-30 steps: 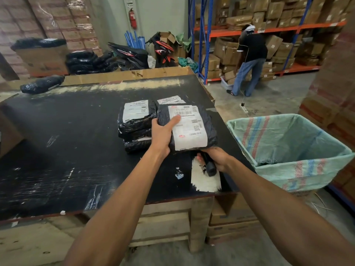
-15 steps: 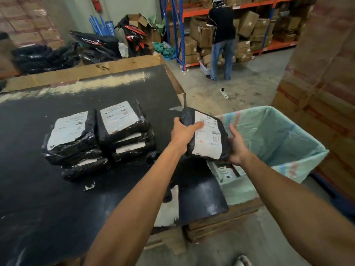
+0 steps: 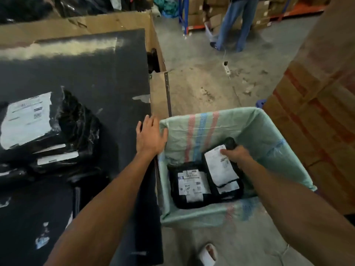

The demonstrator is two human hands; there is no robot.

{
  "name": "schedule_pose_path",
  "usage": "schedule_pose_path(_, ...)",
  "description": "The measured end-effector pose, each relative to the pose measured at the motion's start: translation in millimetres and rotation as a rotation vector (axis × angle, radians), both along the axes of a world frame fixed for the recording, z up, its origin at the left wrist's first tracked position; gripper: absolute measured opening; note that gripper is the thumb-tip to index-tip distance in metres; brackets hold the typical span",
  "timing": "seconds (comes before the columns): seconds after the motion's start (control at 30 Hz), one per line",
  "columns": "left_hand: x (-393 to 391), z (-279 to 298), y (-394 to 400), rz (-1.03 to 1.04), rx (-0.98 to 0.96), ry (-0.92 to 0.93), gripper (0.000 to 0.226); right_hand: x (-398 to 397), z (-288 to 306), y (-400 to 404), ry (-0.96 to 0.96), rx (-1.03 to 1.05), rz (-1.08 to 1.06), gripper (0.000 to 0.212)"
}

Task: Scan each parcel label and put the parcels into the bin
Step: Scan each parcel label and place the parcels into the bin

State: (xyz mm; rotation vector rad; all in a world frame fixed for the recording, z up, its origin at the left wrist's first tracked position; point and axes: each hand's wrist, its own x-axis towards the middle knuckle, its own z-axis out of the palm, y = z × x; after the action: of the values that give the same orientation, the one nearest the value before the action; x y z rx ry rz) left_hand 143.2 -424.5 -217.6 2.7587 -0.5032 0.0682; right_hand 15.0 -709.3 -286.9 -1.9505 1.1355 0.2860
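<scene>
Right hand [image 3: 233, 154] reaches inside the sack-lined bin [image 3: 211, 120], grip closed on a black labelled parcel [image 3: 221, 167] lowered beside another parcel [image 3: 190, 185], apparently for release, while left hand [image 3: 150, 136] hovers open beside the bin over the tabletop [image 3: 96, 73].

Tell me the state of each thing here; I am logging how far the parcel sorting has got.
Left hand: open, fingers spread, over the table edge.
Right hand: inside the bin, holding a dark scanner; its grip on the parcel is unclear.
Tilted parcel: in the bin, label up, leaning on another.
Flat parcel: on the bin floor, label up.
Bin: open, sack-lined.
Parcel stack: on the table, labels up.
</scene>
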Motion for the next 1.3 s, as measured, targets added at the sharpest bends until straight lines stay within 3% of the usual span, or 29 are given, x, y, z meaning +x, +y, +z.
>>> schedule_pose_path(0.13, 0.3, -0.1, -6.6, 0.022, 0.044, 0.003, 0.061, 3.5, -45.2, -3.5, 0.175, -0.123, 0.139, 0.093)
schedule_pose_path(0.43, 0.5, -4.5, -6.1, 0.058, 0.054, -0.035, 0.054, 19.3, -112.1, 5.3, 0.266, 0.281, -0.045, 0.076)
schedule_pose_path(0.53, 1.8, -5.6, -6.4, 0.059, 0.05, -0.042, 0.052, 17.0, -117.6, -3.4, 0.287, 0.211, -0.035, 0.066)
schedule_pose_path(0.7, 3.5, -10.2, -4.8, 0.05, 0.044, -0.05, 0.053, 17.2, -101.9, -14.7, 0.392, -0.103, 0.06, 0.067)
schedule_pose_path(0.83, 3.9, -12.7, -2.1, 0.046, 0.031, -0.036, 0.053, 26.0, -75.7, 8.0, 0.287, -0.05, 0.204, 0.047)
schedule_pose_path(0.93, 2.2, -9.6, -0.9, 0.029, 0.0, 0.007, 0.053, 24.4, -50.6, 34.4, 0.131, 0.039, 0.243, 0.045)
schedule_pose_path(1.1, 7.7, 15.4, 6.2, -0.043, -0.122, 0.317, 0.066, 24.7, -3.9, 82.5, -0.143, 0.099, 0.285, 0.036)
schedule_pose_path(1.2, -0.2, 49.9, 17.1, -0.072, -0.224, 0.428, 0.05, 23.3, 29.8, 114.1, -0.315, 0.072, 0.319, 0.031)
schedule_pose_path(1.3, -15.0, 86.9, 36.9, -0.139, -0.223, 0.3, 0.029, 24.9, 63.7, 146.5, -0.476, 0.087, 0.361, 0.029)
